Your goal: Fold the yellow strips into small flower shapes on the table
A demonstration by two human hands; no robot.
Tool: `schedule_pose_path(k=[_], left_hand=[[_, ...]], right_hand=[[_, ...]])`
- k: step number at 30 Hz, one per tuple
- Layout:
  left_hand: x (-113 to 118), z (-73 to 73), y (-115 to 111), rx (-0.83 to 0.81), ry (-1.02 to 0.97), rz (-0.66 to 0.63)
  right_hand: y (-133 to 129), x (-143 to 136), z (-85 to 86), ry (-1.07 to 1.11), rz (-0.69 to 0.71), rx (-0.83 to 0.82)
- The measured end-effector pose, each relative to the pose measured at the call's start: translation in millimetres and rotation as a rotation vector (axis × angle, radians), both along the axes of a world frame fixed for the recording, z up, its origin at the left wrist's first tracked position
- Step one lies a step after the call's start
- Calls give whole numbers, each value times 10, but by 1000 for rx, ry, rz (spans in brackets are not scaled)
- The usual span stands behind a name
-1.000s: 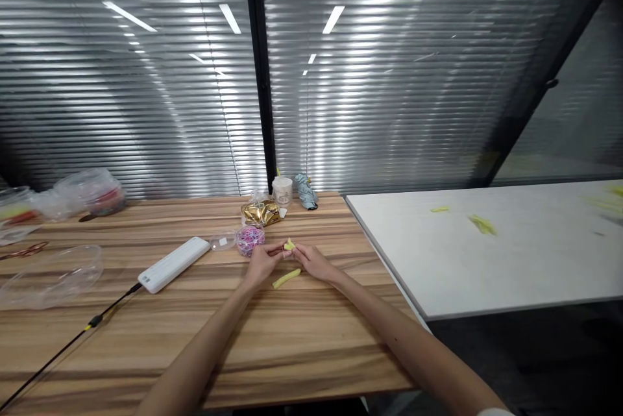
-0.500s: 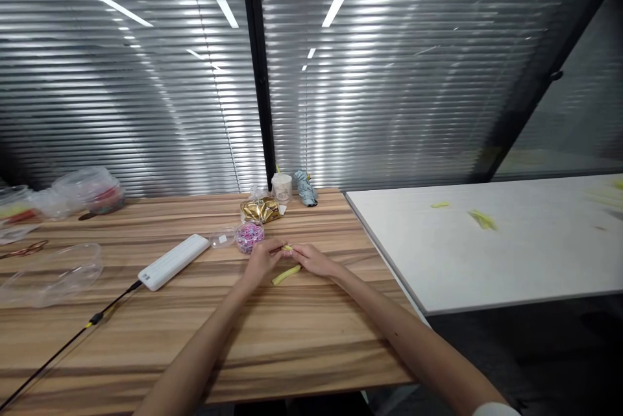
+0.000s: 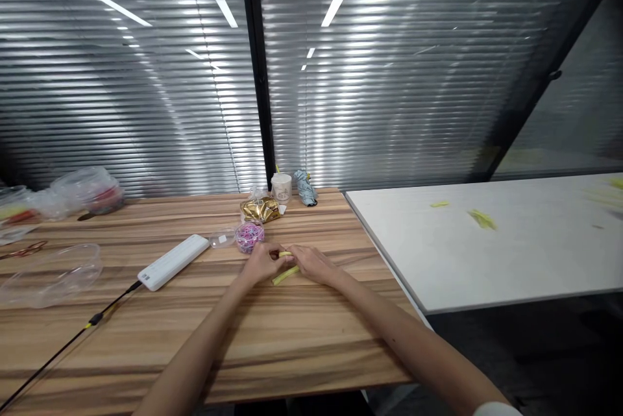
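My left hand [image 3: 263, 263] and my right hand [image 3: 314, 264] meet above the wooden table [image 3: 302, 331], fingers pinched together. Between the fingertips runs a thin yellow strip [image 3: 285, 254], its ends partly covered by my fingers. Just below them a second yellow piece [image 3: 284, 276] angles down to the left; I cannot tell whether it joins the held strip. Close behind my left hand stands a clear round tub of pink and purple small bands [image 3: 250, 238], with its clear lid [image 3: 222, 239] beside it.
Behind the tub are a gold foil pack [image 3: 261, 209], a paper cup [image 3: 281, 189] and a crumpled blue wrapper [image 3: 305, 189]. A white power bank [image 3: 174, 261] with a black cable, a clear plastic tray [image 3: 53, 276] and scissors [image 3: 29, 250] lie left. Yellow strips [image 3: 483, 219] rest on the white table.
My hands have shifted slightly, the right one a little lower and closer to the left. The strip between the fingertips shows more plainly, and the lower piece is more covered by my right hand.
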State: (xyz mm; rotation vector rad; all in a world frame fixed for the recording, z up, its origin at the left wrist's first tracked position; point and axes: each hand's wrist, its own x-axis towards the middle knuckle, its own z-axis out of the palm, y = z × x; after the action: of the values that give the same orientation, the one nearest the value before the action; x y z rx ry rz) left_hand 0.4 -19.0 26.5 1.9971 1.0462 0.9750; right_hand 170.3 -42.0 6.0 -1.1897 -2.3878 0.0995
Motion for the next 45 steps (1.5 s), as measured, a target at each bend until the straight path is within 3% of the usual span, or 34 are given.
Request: schedule_pose_path(k=[4, 11, 14, 19, 25, 28, 31, 35, 39, 41, 45], left_hand=[[8, -7, 11, -95, 5, -84], [38, 5, -8, -551, -239, -220], [62, -9, -37, -658, -344, -225], [128, -39, -47, -674, -365, -271], [235, -33, -102, -503, -453, -267], [259, -19, -115, -560, -570, -297], [242, 18, -81, -721, -656, -332], [136, 95, 7, -1002, -722, -268], [-18, 137, 79, -1192, -753, -221], [-69, 136, 94, -1234, -757, -236], [-89, 127, 80, -1203, -760, -321]], right_hand=[[-20, 7, 11, -46, -44, 5], [9, 4, -42, -57, -49, 22], [24, 9, -64, -9, -33, 39], [43, 30, -75, 190, -27, 48], [171, 68, -81, 603, -308, 39], [226, 77, -92, 747, -362, 41], [220, 63, -103, 780, -357, 48], [161, 37, -117, 630, -237, 118], [129, 91, -84, 271, -4, 214], [132, 152, -41, 71, 54, 267], [144, 253, 49, -180, 41, 413]])
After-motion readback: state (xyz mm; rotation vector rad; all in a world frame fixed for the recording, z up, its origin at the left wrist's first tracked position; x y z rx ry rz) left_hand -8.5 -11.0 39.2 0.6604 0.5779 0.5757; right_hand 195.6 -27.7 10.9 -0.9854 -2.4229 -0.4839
